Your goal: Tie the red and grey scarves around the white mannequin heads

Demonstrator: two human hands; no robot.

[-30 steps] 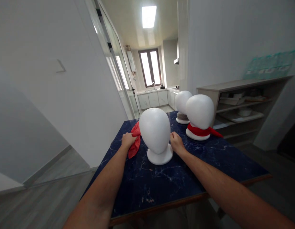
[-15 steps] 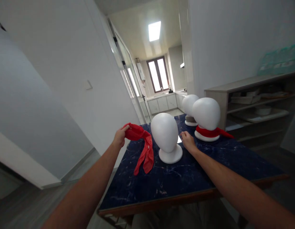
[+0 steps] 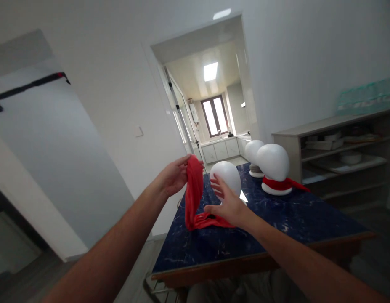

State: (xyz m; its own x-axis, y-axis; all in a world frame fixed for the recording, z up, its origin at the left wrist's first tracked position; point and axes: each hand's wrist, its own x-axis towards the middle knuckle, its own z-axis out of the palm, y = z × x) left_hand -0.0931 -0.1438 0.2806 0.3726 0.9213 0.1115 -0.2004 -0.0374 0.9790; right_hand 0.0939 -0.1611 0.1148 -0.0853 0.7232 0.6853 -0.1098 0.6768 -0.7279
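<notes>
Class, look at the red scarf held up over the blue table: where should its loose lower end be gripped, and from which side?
Probably near the lower tip, coming from the right. The red scarf hangs from the left hand and bends into a short flat tail toward the right hand, which seems to hold it already.

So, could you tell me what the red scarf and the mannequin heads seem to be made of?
Red scarf: thin, soft woven fabric; it hangs limp and folds between the left hand and right hand. Mannequin heads: matte white, smooth and featureless, probably foam or plastic.

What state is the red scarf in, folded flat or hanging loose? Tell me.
Hanging loose. The red scarf droops bunched from the left hand, and its lower end runs under the right hand.
</notes>
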